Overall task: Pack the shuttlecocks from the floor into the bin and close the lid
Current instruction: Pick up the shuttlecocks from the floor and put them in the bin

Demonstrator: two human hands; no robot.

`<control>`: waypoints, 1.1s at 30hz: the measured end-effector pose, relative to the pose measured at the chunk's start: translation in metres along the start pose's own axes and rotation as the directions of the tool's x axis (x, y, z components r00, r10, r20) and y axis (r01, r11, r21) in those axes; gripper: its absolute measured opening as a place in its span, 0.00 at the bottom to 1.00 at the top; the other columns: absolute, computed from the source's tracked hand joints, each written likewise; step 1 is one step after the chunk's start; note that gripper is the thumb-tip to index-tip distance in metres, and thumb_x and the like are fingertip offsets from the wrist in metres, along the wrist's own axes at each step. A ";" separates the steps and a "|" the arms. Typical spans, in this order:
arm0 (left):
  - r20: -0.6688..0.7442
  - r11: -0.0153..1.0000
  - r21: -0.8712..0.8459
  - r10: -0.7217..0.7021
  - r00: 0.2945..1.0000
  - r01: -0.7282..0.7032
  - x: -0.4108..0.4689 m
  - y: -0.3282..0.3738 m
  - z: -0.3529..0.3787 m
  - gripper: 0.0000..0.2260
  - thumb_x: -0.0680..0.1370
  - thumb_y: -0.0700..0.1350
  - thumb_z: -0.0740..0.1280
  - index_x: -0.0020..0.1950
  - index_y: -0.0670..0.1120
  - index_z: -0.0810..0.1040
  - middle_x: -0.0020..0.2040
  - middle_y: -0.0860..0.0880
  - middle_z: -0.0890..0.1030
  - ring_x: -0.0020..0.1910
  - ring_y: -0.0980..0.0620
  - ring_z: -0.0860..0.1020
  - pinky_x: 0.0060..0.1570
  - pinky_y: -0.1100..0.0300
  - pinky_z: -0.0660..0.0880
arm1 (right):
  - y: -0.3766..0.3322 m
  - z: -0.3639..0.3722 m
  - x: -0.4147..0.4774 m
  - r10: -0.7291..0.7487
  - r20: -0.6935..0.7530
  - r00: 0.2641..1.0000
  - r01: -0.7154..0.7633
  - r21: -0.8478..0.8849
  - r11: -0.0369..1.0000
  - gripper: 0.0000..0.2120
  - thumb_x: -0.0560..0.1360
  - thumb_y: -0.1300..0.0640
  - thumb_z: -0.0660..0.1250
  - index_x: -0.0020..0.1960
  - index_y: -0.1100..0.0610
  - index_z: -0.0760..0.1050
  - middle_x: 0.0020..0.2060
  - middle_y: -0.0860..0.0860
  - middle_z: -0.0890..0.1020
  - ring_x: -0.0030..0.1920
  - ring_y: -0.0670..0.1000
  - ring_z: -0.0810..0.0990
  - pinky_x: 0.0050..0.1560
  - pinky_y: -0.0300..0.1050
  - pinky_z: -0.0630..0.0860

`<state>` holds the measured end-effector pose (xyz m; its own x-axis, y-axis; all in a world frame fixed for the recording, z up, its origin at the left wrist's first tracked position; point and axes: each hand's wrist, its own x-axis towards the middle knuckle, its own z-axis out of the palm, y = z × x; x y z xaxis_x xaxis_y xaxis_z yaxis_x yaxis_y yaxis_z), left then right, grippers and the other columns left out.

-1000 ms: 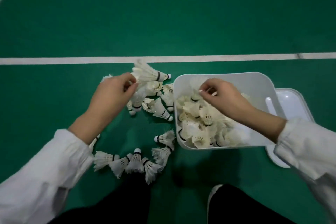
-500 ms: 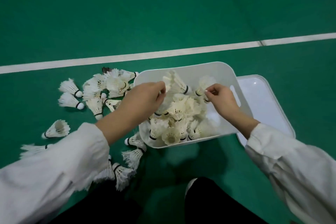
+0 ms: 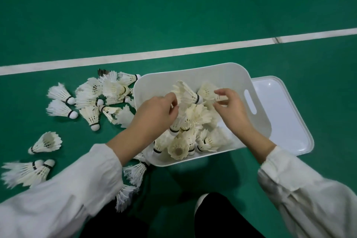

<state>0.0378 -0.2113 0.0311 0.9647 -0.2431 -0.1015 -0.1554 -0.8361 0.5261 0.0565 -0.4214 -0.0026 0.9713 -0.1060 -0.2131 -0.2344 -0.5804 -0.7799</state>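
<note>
We have both hands over the bin point(image 3: 193, 68). Left hand point(image 3: 154, 116) fingers point(image 3: 171, 101) curl on the skirt of the top shuttlecock point(image 3: 185, 93); right hand point(image 3: 232, 111) pinches the far shuttlecock point(image 3: 207, 91) by its end, likely seating both on the pile point(image 3: 195, 120). Loose shuttlecocks point(image 3: 92, 100) cover the floor point(image 3: 173, 15) left. Lid point(image 3: 287, 121) lies flat right of the bin, off.

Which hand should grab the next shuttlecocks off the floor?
Left, probably. Both hands are over the bin, but the left hand is at its left edge, beside the loose shuttlecocks on the floor; the right hand is nearer the lid.
</note>
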 end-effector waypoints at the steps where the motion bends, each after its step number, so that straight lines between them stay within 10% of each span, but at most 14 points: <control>1: 0.003 0.999 -0.031 -0.013 1.000 0.013 0.002 0.003 0.000 0.07 0.79 0.48 0.59 0.51 0.46 0.73 0.40 0.48 0.81 0.36 0.49 0.78 0.40 0.52 0.77 | -0.004 -0.003 -0.006 0.019 0.001 1.000 -0.019 0.074 0.997 0.11 0.75 0.64 0.65 0.55 0.54 0.73 0.50 0.50 0.76 0.48 0.51 0.77 0.45 0.39 0.75; 6: 0.003 0.992 -0.119 -0.050 0.999 0.050 0.002 0.015 0.001 0.07 0.78 0.48 0.60 0.49 0.46 0.74 0.38 0.48 0.81 0.34 0.48 0.77 0.38 0.53 0.77 | -0.028 0.003 -0.036 0.014 0.319 0.948 -0.061 0.139 0.988 0.11 0.73 0.61 0.68 0.54 0.53 0.74 0.47 0.49 0.78 0.38 0.48 0.77 0.33 0.37 0.75; 10: 0.042 1.000 -0.029 -0.002 0.999 0.003 -0.003 0.013 -0.001 0.06 0.78 0.48 0.60 0.49 0.47 0.73 0.39 0.48 0.80 0.37 0.47 0.77 0.38 0.52 0.76 | -0.042 0.006 -0.037 0.054 0.195 0.979 -0.081 0.133 0.988 0.27 0.69 0.57 0.73 0.63 0.51 0.64 0.53 0.48 0.72 0.38 0.48 0.75 0.43 0.49 0.76; 16: 0.137 0.997 0.001 0.076 0.988 -0.077 -0.007 0.018 0.003 0.03 0.77 0.45 0.60 0.47 0.47 0.72 0.32 0.53 0.71 0.33 0.52 0.71 0.31 0.59 0.65 | -0.049 0.000 -0.032 -0.242 0.349 0.906 0.310 -0.155 0.938 0.28 0.71 0.52 0.71 0.68 0.45 0.64 0.62 0.45 0.70 0.37 0.36 0.69 0.49 0.42 0.73; 25: 0.111 0.986 -0.165 0.014 0.994 0.005 -0.010 0.002 -0.010 0.16 0.78 0.58 0.57 0.60 0.50 0.71 0.42 0.53 0.77 0.40 0.56 0.76 0.41 0.60 0.71 | -0.018 -0.033 -0.019 0.046 0.186 0.981 0.005 -0.266 0.964 0.16 0.67 0.45 0.73 0.39 0.55 0.70 0.30 0.46 0.72 0.30 0.47 0.69 0.33 0.43 0.63; 33: 0.123 0.994 -0.101 0.043 0.992 -0.031 -0.018 -0.017 -0.005 0.07 0.75 0.44 0.68 0.51 0.44 0.78 0.50 0.49 0.75 0.44 0.54 0.74 0.44 0.67 0.65 | -0.007 0.014 -0.040 0.236 0.591 0.772 0.124 -0.503 0.855 0.16 0.68 0.45 0.73 0.47 0.57 0.79 0.47 0.51 0.82 0.47 0.51 0.80 0.49 0.45 0.75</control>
<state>0.0240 -0.1905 0.0282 0.9237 -0.3373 -0.1815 -0.1624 -0.7742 0.6118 0.0183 -0.4015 0.0028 0.6701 0.2583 -0.6959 -0.0593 -0.9159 -0.3969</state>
